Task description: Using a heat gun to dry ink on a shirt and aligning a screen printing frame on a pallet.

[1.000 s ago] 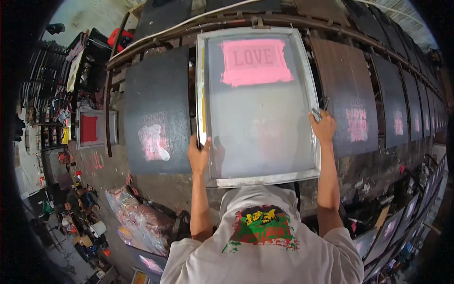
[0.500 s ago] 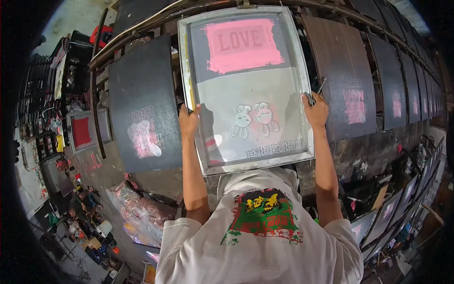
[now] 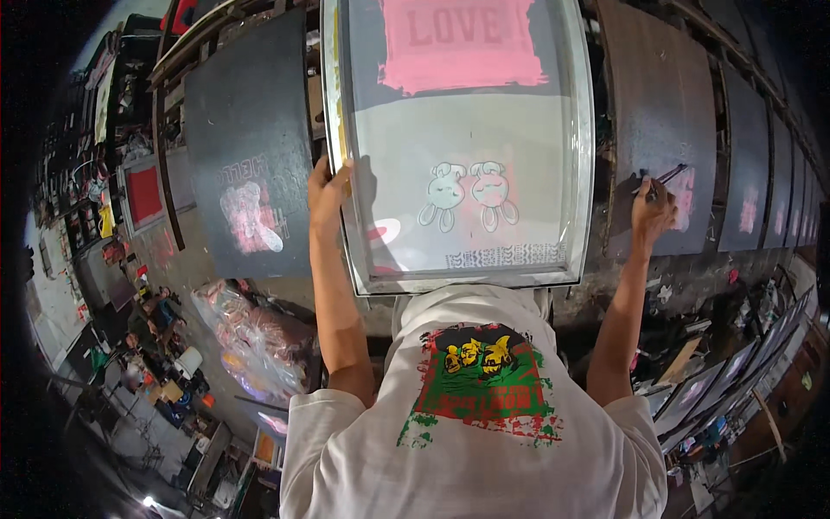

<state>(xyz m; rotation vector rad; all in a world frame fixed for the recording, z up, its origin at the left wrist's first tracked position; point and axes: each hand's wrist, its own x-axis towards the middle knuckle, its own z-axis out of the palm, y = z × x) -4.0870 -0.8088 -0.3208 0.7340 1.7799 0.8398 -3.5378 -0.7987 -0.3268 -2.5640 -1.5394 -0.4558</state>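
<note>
A screen-printing frame (image 3: 577, 190) with a pale rim is in front of me. A pink ink patch (image 3: 398, 56) covers the far part of its mesh, and two outlined rabbits (image 3: 444, 192) show on the nearer part. My left hand (image 3: 328, 197) grips the frame's left side, fingers curled over the rim. To the right, my right hand (image 3: 654, 212) is off the frame, above a dark board (image 3: 661, 104) with a pink print. Its closed fingers hold a thin dark tool (image 3: 671, 172) pointing up and right; its exact kind is unclear.
Another dark printed board (image 3: 246, 112) lies left of the frame. More printed boards (image 3: 745, 147) run in a row to the right. A clear plastic bag of pinkish stuff (image 3: 255, 333) sits lower left. A red-meshed screen (image 3: 144, 194) leans farther left.
My right hand has let go of the frame's right side and moved right over the neighbouring board, with the dark tool still in it. My left hand keeps its grip. The whole view has shifted.
</note>
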